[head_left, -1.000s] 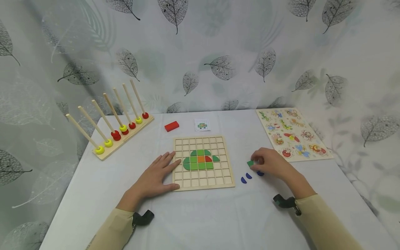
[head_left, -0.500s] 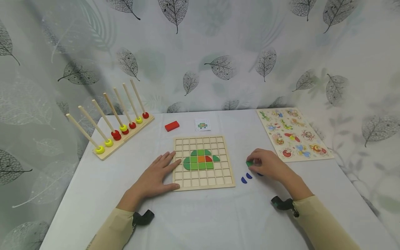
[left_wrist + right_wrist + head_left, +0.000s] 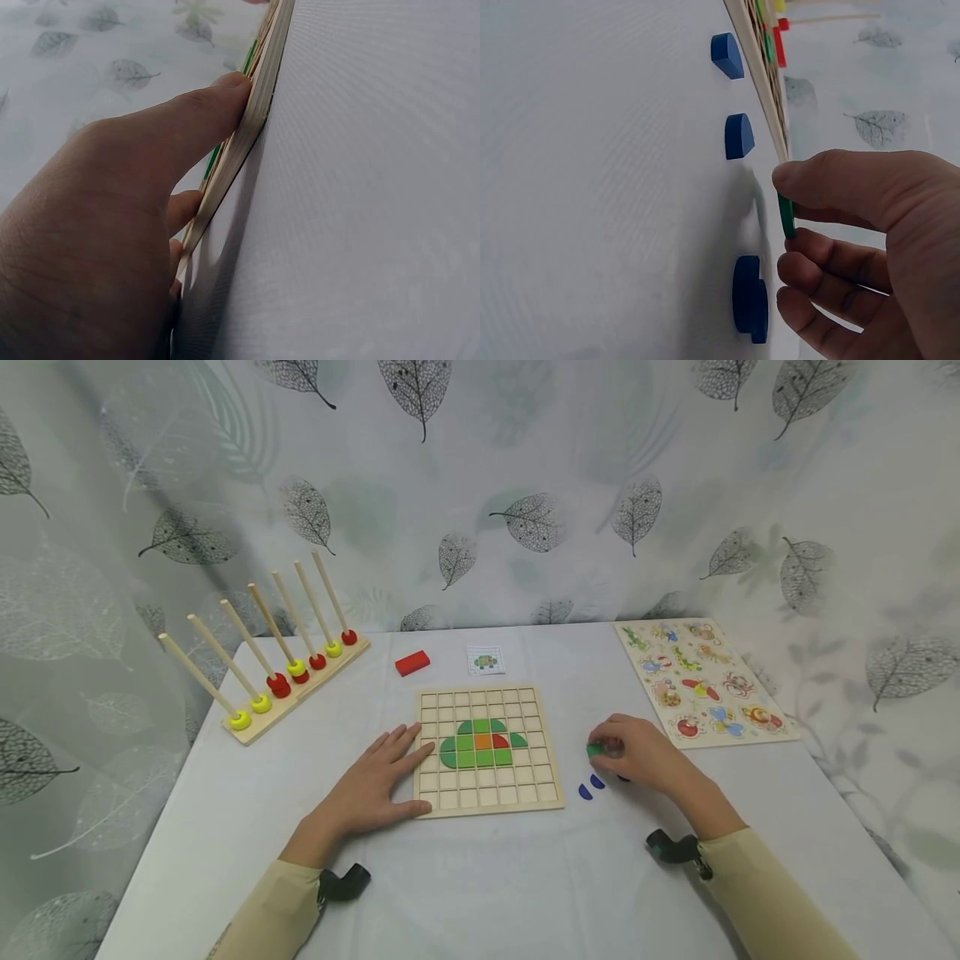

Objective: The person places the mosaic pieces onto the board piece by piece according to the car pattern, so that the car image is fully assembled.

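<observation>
My left hand [image 3: 375,787] lies with spread fingers along the left edge of a wooden grid board [image 3: 486,796]. In the left wrist view its thumb [image 3: 225,94] touches the board's edge. Green, orange and red tiles fill several cells mid-board, forming a rounded figure. To the right of the board, my right hand [image 3: 641,752] pinches a small green tile [image 3: 787,219] between thumb and fingers, close over the cloth. Blue half-round pieces [image 3: 739,136] lie on the cloth near it, and two more blue pieces [image 3: 746,296] sit together under the hand, mostly hidden in the head view.
A pattern card [image 3: 486,660] and a red block [image 3: 412,662] lie behind the board. At the back left stands a wooden peg rack [image 3: 315,683] with red and yellow rings. An insect-picture puzzle board [image 3: 701,664] lies at the back right, against the leaf-print curtain [image 3: 570,585].
My right hand has shifted slightly left with the green tile, which now shows less between the fingertips. The left hand and the board have stayed put.
</observation>
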Available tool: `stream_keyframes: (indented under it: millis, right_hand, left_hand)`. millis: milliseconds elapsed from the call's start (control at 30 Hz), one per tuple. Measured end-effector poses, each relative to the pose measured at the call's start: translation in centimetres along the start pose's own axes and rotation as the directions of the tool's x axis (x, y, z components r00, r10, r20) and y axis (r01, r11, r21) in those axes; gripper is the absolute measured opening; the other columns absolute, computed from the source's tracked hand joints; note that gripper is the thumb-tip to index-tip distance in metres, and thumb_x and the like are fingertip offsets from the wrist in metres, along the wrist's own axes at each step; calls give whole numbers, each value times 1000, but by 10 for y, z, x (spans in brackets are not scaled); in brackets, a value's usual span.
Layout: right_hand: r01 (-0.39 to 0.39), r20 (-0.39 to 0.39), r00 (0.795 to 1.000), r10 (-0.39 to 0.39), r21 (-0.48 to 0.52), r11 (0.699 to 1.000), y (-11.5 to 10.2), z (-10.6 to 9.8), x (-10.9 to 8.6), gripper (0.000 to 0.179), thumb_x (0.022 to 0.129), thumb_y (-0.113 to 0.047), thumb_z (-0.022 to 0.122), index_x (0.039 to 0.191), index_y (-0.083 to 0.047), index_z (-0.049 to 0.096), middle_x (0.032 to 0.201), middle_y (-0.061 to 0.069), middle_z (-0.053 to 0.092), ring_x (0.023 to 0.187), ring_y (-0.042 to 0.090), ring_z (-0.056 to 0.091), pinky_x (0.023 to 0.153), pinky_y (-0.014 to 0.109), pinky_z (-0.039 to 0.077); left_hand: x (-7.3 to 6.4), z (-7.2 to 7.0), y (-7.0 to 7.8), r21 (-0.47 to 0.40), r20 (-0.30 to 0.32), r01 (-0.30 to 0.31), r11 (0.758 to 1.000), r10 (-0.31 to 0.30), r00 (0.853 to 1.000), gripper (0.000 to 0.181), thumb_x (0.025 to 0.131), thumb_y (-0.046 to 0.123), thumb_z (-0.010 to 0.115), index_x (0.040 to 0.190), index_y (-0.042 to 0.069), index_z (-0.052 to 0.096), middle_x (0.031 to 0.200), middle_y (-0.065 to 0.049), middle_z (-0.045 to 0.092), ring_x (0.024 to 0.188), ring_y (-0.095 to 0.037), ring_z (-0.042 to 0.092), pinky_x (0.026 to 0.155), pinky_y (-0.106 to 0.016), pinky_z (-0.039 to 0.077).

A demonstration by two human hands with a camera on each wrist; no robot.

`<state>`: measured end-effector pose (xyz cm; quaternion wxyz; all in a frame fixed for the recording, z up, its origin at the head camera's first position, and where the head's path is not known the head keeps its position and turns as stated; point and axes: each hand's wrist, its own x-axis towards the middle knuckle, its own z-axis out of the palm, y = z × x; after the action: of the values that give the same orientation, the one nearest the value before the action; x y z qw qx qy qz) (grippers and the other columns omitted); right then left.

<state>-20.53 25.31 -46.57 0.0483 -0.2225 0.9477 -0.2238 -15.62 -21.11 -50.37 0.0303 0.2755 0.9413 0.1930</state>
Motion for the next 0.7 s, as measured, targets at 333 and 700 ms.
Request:
stream_keyframes:
  millis: [333, 700]
  right_hand:
    - [60, -27, 998, -61, -16, 998, -9, -5, 6, 23, 91, -17, 89, 111, -14, 80, 103, -7, 68, 90, 15, 61, 79, 37, 58]
    - [129, -42, 991, -130, -19, 991, -26, -9, 13, 21, 91, -15, 89, 110, -15, 80, 105, -6, 69, 91, 14, 62, 79, 38, 58]
  left_hand:
    - [0, 1, 0, -13, -2, 0, 1000, 0, 1000, 94, 93, 71, 68, 169, 22, 42, 180, -7, 21, 166, -30, 14, 133, -50, 16]
    - [0, 2, -2, 3, 1, -9, 1000, 9, 1000, 95, 93, 71, 69, 169, 21, 42, 180, -8, 20, 166, -31, 13, 133, -49, 15]
